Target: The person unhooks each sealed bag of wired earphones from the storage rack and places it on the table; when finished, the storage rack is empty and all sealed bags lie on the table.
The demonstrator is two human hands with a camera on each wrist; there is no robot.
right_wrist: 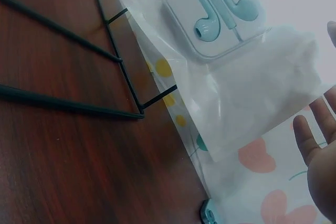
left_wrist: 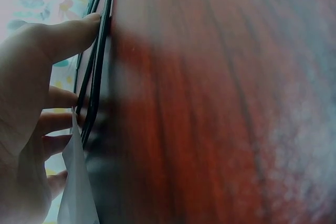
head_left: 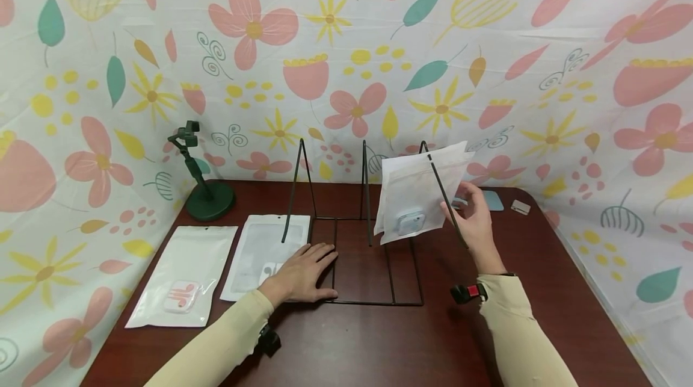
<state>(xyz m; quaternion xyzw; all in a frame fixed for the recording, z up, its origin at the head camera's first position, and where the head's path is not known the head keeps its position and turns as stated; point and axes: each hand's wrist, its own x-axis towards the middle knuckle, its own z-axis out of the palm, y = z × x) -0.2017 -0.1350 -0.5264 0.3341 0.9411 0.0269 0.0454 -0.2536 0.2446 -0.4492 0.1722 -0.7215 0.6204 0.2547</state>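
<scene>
A black wire display rack (head_left: 367, 206) with three prongs stands on the table. On its right prong hangs a white pouch (head_left: 395, 188), tilted, with further white film layered behind it. Through the film shows a clear case of light blue earphones (right_wrist: 215, 14). My right hand (head_left: 477, 227) is at the pouch's right edge, fingers loosely spread and fingertips right at that edge in the right wrist view. My left hand (head_left: 303, 272) rests on the left of the rack's base, thumb against the wire. It partly covers a flat pouch (head_left: 243, 266) of white earphones.
Another white pouch (head_left: 211, 260) with red earphones lies at the left. A dark green stand (head_left: 210, 200) is at the back left. Behind my right hand lie a light blue flat piece (head_left: 493, 200) and a small white piece (head_left: 521, 207). Floral cloth (head_left: 335, 26) surrounds the table.
</scene>
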